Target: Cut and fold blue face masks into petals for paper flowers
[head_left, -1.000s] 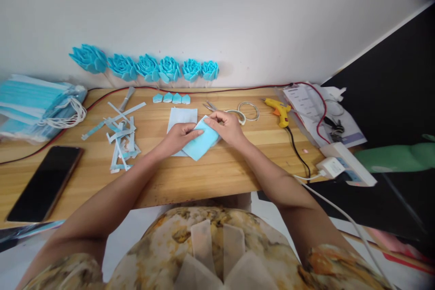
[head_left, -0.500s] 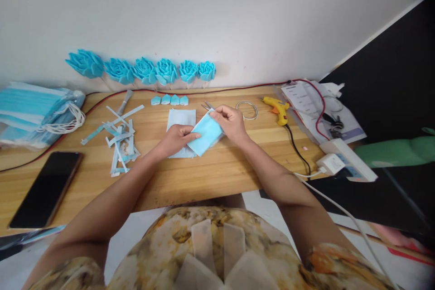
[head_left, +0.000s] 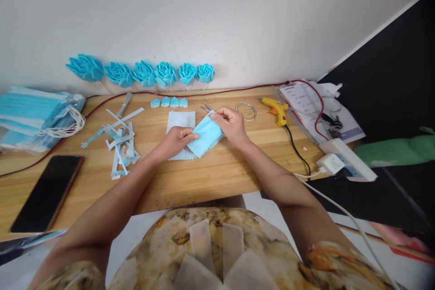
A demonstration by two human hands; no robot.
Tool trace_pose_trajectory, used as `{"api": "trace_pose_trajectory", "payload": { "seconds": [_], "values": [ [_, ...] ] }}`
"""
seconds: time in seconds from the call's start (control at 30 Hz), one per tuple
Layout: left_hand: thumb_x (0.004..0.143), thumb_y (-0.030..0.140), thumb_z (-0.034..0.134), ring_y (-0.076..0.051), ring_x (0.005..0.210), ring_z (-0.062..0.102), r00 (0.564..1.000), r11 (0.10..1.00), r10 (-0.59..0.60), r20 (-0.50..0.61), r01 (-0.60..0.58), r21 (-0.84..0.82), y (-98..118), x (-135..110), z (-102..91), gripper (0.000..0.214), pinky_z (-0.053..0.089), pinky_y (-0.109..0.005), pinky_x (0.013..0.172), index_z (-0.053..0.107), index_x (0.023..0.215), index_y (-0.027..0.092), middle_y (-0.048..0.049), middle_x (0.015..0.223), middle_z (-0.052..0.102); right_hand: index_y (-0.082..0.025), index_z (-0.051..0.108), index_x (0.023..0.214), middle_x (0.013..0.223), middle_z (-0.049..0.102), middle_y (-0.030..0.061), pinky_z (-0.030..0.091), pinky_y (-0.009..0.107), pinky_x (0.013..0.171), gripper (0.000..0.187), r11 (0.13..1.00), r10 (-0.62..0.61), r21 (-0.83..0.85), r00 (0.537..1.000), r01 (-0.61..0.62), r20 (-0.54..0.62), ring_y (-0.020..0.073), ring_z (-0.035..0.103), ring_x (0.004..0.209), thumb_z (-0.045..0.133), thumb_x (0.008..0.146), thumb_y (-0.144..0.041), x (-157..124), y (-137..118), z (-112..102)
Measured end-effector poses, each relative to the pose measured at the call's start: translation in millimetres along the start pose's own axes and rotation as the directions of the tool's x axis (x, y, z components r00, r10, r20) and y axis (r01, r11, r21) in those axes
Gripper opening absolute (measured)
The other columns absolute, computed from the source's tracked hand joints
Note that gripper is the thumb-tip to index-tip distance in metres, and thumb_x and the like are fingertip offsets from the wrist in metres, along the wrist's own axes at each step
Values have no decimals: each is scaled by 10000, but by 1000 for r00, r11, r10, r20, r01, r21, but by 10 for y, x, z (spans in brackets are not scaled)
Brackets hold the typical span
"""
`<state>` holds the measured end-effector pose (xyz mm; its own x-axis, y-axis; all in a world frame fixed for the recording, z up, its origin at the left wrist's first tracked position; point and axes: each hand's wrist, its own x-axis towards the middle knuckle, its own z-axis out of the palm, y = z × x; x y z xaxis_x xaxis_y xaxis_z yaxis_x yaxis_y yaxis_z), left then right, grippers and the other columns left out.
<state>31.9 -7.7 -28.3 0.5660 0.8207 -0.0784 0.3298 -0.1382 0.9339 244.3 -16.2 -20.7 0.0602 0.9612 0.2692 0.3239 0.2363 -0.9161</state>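
Note:
A light blue piece of face-mask fabric (head_left: 205,135) is tilted between my two hands above the wooden table. My left hand (head_left: 178,140) pinches its lower left edge, thumb on top. At the upper right corner, my right hand (head_left: 231,123) grips the same piece between thumb and fingers. Beneath and to the left lies a paler blue fabric rectangle (head_left: 181,120), partly covered by my left hand. Scissors (head_left: 205,107) show just behind the held piece, mostly hidden. Several small folded blue pieces (head_left: 170,102) lie in a row farther back.
Several blue fabric flowers (head_left: 166,74) stand along the wall. Cut strips (head_left: 123,142), a phone (head_left: 47,192) and a pile of masks (head_left: 34,113) are on the left. Rightward are a wire coil (head_left: 246,118), yellow glue gun (head_left: 277,111), papers (head_left: 302,99) and a power strip (head_left: 355,163).
The view has tilted very slightly. Both hands keep hold of the fabric piece in nearly the same position.

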Motion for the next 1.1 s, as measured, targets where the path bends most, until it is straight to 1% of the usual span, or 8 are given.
{"api": "trace_pose_trajectory", "payload": {
  "seconds": [0.27, 0.4, 0.5, 0.6, 0.73, 0.87, 0.97, 1.1],
  "values": [
    [785, 592, 644, -117, 528, 430, 999, 999, -36, 38, 37, -16, 9, 0, 0, 481, 329, -227, 503, 516, 589, 172, 24, 533, 444, -189, 662, 740, 559, 498, -42, 319, 246, 513, 269, 999, -28, 25, 999, 29, -27, 94, 383, 521, 680, 820, -445, -2, 1, 6],
    [794, 537, 663, -117, 553, 431, 1000, 1000, 6, 24, -6, -13, 20, -4, 7, 417, 331, -229, 520, 566, 629, 166, 21, 569, 482, -186, 668, 737, 563, 508, -41, 314, 242, 505, 271, 999, -39, 14, 999, 39, 7, 93, 399, 525, 699, 809, -445, 0, 1, -18],
    [806, 476, 664, -156, 710, 553, 993, 993, 117, -33, -118, -17, 117, 11, -6, 310, 433, -248, 657, 683, 842, 168, -30, 797, 665, -187, 666, 728, 560, 524, -41, 328, 240, 509, 304, 997, -70, -33, 996, 72, 61, 95, 425, 529, 693, 816, -477, -2, -5, -18],
    [813, 441, 647, -193, 857, 606, 984, 985, 174, -35, -174, 23, 218, 64, -2, 331, 473, -289, 790, 705, 1004, 178, -63, 981, 717, -186, 659, 699, 553, 527, -44, 346, 246, 525, 349, 980, -176, -74, 978, 185, 112, 91, 435, 529, 692, 827, -509, -16, 6, 10],
    [811, 383, 618, -171, 749, 577, 989, 987, 143, -36, -140, 82, 241, 173, 79, 226, 441, -277, 692, 701, 799, 173, -20, 775, 683, -188, 677, 719, 563, 545, -43, 358, 256, 536, 330, 959, -257, -73, 952, 272, 166, 91, 438, 523, 697, 846, -491, -40, 43, 37],
    [787, 413, 677, -150, 665, 573, 979, 973, 59, -197, -100, -208, 237, 244, 144, 245, 448, -267, 625, 713, 775, 171, -5, 718, 675, -201, 699, 954, 801, 688, 0, 461, 259, 639, 355, 983, -168, 92, 980, 158, 106, 127, 591, 688, 727, 814, -525, -8, 78, 26],
    [737, 455, 767, -155, 688, 617, 943, 877, -13, -332, -148, -457, 284, 255, 128, 299, 506, -282, 666, 735, 838, 175, -15, 772, 717, -204, 668, 1115, 1009, 724, 45, 525, 295, 760, 515, 961, -79, 277, 980, 26, 182, 184, 664, 893, 734, 776, -586, 36, 96, 28],
    [687, 464, 834, -159, 706, 650, 919, 801, 1, -394, -236, -550, 352, 256, 99, 326, 525, -279, 692, 737, 820, 183, -11, 774, 736, -173, 709, 1021, 969, 735, 59, 532, 332, 768, 448, 975, 2, 212, 950, -72, 313, 209, 673, 863, 738, 777, -547, 34, 124, 69]
  ]
}}
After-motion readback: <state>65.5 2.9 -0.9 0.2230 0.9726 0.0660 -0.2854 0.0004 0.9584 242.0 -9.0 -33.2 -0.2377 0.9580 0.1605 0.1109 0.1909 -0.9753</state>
